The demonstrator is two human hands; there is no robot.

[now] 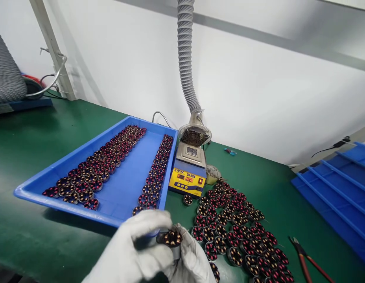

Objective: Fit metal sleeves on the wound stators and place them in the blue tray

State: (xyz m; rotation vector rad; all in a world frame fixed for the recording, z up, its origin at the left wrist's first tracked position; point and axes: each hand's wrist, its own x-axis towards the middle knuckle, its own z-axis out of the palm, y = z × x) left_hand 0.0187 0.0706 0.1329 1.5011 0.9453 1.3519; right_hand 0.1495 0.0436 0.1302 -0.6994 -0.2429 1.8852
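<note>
Both my hands wear whitish gloves and meet at the bottom centre. My right hand (pixel 194 257) is closed round a round wound part (pixel 173 238) with copper-coloured coils facing up. My left hand (pixel 135 247), slightly blurred, curls its fingers against the left side of that same part. Rows of similar parts fill two bands in a blue tray (pixel 123 181) just beyond my left hand. Many more round parts (pixel 232 224), with red or copper-coloured coils, lie grouped on the green table right of my right hand.
A yellow-fronted solder pot (pixel 187 181) stands beside the tray under a grey extraction hose (pixel 185 55). Red-handled cutters (pixel 303 255) lie at the right. Blue stacked trays (pixel 341 184) are at the far right. A small cup (pixel 212 175) sits behind the loose parts.
</note>
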